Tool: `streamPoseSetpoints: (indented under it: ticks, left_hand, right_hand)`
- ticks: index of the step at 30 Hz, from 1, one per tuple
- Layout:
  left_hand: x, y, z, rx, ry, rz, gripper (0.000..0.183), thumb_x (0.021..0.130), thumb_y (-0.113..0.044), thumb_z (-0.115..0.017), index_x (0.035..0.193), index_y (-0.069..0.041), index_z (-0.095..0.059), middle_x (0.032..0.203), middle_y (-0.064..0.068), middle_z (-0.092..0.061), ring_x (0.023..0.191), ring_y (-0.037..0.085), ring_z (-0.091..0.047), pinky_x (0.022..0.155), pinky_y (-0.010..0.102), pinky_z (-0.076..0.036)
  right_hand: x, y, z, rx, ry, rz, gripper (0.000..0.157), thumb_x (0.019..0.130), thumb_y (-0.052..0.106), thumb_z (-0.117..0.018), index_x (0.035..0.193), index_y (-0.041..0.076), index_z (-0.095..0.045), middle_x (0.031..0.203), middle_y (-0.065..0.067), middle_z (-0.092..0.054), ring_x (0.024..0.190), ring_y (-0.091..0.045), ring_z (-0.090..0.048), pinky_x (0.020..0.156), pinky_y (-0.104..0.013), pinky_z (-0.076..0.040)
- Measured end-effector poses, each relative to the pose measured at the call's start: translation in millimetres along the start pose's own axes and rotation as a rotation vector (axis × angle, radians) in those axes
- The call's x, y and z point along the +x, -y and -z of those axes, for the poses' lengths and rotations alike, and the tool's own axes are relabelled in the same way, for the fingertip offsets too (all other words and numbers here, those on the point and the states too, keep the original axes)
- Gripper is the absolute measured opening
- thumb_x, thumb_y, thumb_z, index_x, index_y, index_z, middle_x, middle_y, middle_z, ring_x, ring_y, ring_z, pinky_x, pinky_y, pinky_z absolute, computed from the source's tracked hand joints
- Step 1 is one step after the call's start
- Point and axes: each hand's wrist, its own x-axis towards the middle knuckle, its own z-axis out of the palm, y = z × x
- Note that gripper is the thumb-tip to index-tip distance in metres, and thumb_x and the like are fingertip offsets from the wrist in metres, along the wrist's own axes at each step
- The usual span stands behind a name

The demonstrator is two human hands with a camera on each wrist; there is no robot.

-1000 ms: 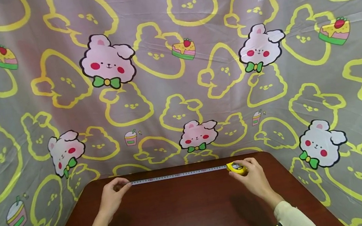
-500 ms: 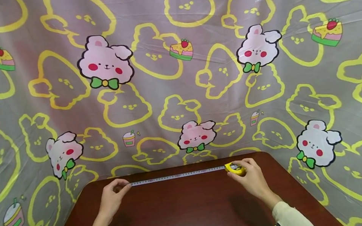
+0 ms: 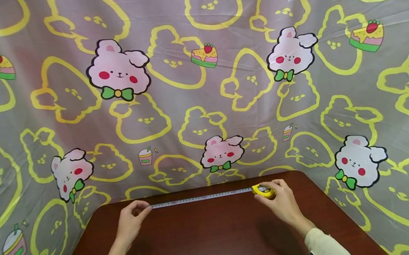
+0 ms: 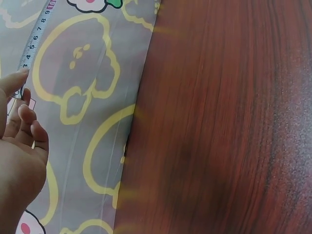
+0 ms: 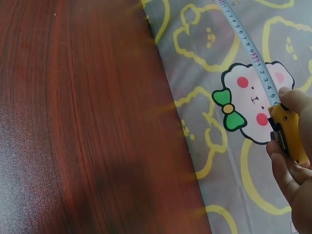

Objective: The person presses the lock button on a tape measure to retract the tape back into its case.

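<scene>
A yellow tape measure [image 3: 264, 191] is held in my right hand [image 3: 283, 203], fingers over its top and thumb at its near side. From its mouth the white blade [image 3: 202, 198] runs straight left, level above the table's far part. My left hand [image 3: 129, 223] pinches the blade's free end between thumb and fingertips. The left wrist view shows the low numbers on the blade [image 4: 32, 45] just past the left thumb. In the right wrist view, numbers a little past the red 30 mark show near the yellow case [image 5: 291, 134]; the palm is mostly cut off.
Below both hands spreads a dark red-brown wooden table [image 3: 211, 238] with rounded far corners. A grey curtain [image 3: 185, 100] printed with yellow outlines and white rabbits hangs behind it and along both sides.
The hands have come slightly closer together: the left has shifted right, the right a little left. The blade between them looks a bit shorter. Both grips stay the same.
</scene>
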Motion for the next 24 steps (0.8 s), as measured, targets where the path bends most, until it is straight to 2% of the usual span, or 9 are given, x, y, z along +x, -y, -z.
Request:
streamPoseSetpoints:
  ticks: [24]
  left_hand:
    - [-1.9,-4.5,-13.0,-0.061,-0.006,-0.004,0.015,0.093,-0.014,-0.080,0.102,-0.003,-0.074,0.096,0.010,-0.069,0.077,0.016,-0.058,0.068,0.027,-0.047]
  right_hand:
    - [-4.8,9.5,-9.2,0.023,-0.002,-0.016,0.043,0.079,0.031,-0.093,0.115,0.011,-0.078,0.111,-0.011,-0.057,0.097,-0.031,-0.059,0.080,-0.043,-0.054]
